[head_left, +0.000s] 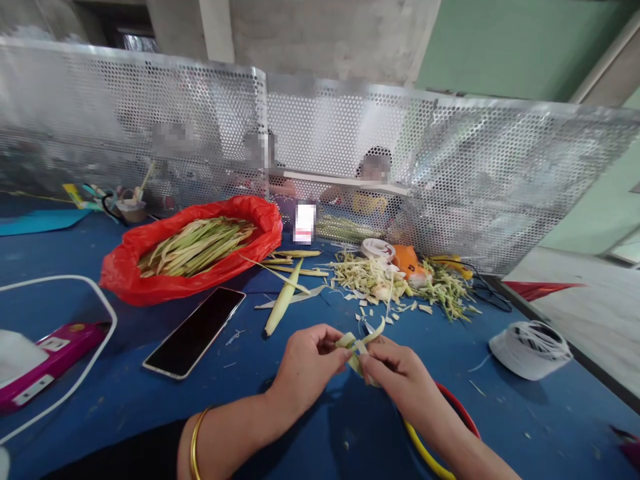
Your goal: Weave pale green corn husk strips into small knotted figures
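Observation:
My left hand (313, 363) pinches one side of a small bundle of folded pale green leaf strips (356, 347). My right hand (400, 373) grips the other side, fingers closed close to the left ones. A strip end curls up above the right fingers. Beside it a small grey pointed tip (369, 328) shows; what it belongs to is hidden. Under my right wrist lies a curved red and yellow band (425, 453), partly covered by the arm. Beyond my left hand a long pale green husk (284, 300) rests across a thin knife-like blade (310, 295).
A red plastic bag (150, 291) of long leaves sits behind a phone (195, 333). A magenta power strip (55, 360) with white cable is left. Trimmings (370, 277), an orange packet (407, 260) and tape roll (377, 249) stand before a perforated metal screen (340, 127). White twine (530, 350) lies right.

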`<state>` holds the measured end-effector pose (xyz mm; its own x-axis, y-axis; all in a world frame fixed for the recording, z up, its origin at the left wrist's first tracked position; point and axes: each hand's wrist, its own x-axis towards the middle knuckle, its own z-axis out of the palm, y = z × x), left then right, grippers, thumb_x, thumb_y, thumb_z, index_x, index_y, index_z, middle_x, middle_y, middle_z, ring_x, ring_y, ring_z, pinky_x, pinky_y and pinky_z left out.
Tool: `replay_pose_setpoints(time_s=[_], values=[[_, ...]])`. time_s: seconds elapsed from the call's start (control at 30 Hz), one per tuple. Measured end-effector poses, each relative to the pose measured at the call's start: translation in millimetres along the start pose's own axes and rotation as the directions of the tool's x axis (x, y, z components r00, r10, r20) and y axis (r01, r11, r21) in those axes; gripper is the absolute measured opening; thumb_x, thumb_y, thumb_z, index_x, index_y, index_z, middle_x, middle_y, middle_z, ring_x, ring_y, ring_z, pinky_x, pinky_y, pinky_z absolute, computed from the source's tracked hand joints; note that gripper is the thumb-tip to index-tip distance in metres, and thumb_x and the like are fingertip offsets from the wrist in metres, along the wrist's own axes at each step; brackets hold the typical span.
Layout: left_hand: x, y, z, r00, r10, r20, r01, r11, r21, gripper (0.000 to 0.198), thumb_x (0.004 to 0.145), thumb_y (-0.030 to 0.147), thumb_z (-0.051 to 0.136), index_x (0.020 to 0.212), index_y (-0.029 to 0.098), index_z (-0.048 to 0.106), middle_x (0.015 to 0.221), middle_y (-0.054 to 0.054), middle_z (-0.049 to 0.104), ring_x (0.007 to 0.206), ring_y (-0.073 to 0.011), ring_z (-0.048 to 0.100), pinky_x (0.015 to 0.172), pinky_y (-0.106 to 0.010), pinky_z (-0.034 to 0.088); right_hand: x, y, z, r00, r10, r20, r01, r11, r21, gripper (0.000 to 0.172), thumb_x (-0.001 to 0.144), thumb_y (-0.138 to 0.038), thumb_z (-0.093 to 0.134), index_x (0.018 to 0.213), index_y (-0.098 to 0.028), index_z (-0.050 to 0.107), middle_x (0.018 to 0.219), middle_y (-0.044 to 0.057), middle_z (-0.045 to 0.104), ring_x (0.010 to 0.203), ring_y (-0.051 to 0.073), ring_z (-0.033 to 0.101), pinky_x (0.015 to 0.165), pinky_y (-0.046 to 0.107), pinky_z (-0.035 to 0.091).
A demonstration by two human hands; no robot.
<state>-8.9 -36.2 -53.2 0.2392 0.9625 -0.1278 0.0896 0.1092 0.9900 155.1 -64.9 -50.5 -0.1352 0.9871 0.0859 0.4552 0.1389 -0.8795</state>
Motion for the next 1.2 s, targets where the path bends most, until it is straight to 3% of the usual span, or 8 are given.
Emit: replay_pose_setpoints(time_s=[0.33, 0.5, 0.7, 0.83, 0.97, 1.1, 1.2], values=[[-1.6, -3.4, 1.2, 0.988, 0.152, -0.008, -0.147, 0.966, 0.214, 0.014, 0.072, 0.025, 0.063, 0.082, 0.017, 0.071, 0.073, -0.003, 0.072, 0.067, -0.0171, 0.065, 0.061, -0.024, 0.047, 0.5, 2.5, 4.2, 1.000, 0.007, -0.003, -0.007, 0.997, -0.078, 0.036, 0.083, -0.031, 0.051, 0.050, -0.019, 0.053, 0.060, 0.000, 0.052, 0.068, 0.017, 0.052, 0.064, 0.026, 0.037], [-2.7, -4.8, 1.4, 0.983, 0.183, -0.001, -0.178, 0.958, 0.227, 0.014, 0.072, 0.021, 0.062, 0.081, 0.018, 0.072, 0.074, -0.001, 0.073, 0.067, -0.0160, 0.064, 0.061, -0.023, 0.046, -5.3, 0.9, 4.9, 0.992, -0.088, -0.088, 0.061, 0.960, -0.273, 0.036, 0.090, -0.037, 0.051, 0.059, -0.021, 0.052, 0.066, 0.000, 0.057, 0.062, 0.015, 0.053, 0.058, 0.025, 0.035], [-5.5, -5.6, 1.4, 0.970, 0.243, 0.009, -0.234, 0.922, 0.308, 0.013, 0.075, 0.020, 0.060, 0.079, 0.020, 0.072, 0.070, 0.001, 0.070, 0.063, -0.0138, 0.060, 0.059, -0.022, 0.042, -8.4, 11.4, 6.5, 0.965, -0.079, -0.250, -0.004, 0.948, -0.318, 0.016, 0.086, -0.040, 0.060, 0.088, -0.025, 0.058, 0.066, -0.003, 0.066, 0.057, 0.017, 0.060, 0.054, 0.024, 0.039], [-6.8, -4.9, 1.1, 0.960, 0.275, 0.053, -0.277, 0.904, 0.326, 0.014, 0.078, 0.026, 0.060, 0.079, 0.021, 0.073, 0.072, 0.000, 0.070, 0.066, -0.0146, 0.060, 0.061, -0.022, 0.042, -6.7, 12.0, 6.1, 0.956, -0.187, -0.227, 0.107, 0.941, -0.322, 0.018, 0.088, -0.033, 0.058, 0.104, -0.025, 0.060, 0.075, -0.001, 0.068, 0.066, 0.017, 0.064, 0.061, 0.024, 0.044], [-6.5, -5.3, -0.2, 0.945, 0.301, 0.126, -0.326, 0.877, 0.354, 0.017, 0.080, 0.028, 0.059, 0.083, 0.022, 0.075, 0.079, -0.001, 0.072, 0.072, -0.0163, 0.062, 0.066, -0.023, 0.042, -7.0, 2.6, 5.8, 0.969, -0.223, -0.106, 0.179, 0.930, -0.322, 0.019, 0.093, -0.035, 0.051, 0.089, -0.024, 0.067, 0.078, 0.002, 0.063, 0.070, 0.017, 0.061, 0.063, 0.024, 0.044], [-6.8, -5.6, 0.1, 0.943, 0.283, 0.172, -0.330, 0.848, 0.415, 0.020, 0.076, 0.019, 0.056, 0.078, 0.022, 0.075, 0.074, 0.000, 0.071, 0.071, -0.0160, 0.060, 0.065, -0.023, 0.039, -7.3, -0.9, 4.6, 0.966, -0.196, -0.166, 0.148, 0.953, -0.266, 0.025, 0.091, -0.034, 0.052, 0.075, -0.022, 0.066, 0.074, 0.003, 0.057, 0.066, 0.017, 0.056, 0.060, 0.025, 0.041], [-8.3, -3.7, 0.8, 0.957, 0.222, 0.188, -0.283, 0.864, 0.417, 0.019, 0.072, 0.017, 0.057, 0.076, 0.021, 0.075, 0.069, 0.001, 0.068, 0.065, -0.0149, 0.057, 0.061, -0.022, 0.037, -5.6, -0.3, 1.9, 0.977, -0.097, -0.192, 0.071, 0.988, -0.135, 0.026, 0.088, -0.034, 0.056, 0.067, -0.020, 0.061, 0.067, 0.000, 0.054, 0.061, 0.015, 0.051, 0.055, 0.024, 0.038]])
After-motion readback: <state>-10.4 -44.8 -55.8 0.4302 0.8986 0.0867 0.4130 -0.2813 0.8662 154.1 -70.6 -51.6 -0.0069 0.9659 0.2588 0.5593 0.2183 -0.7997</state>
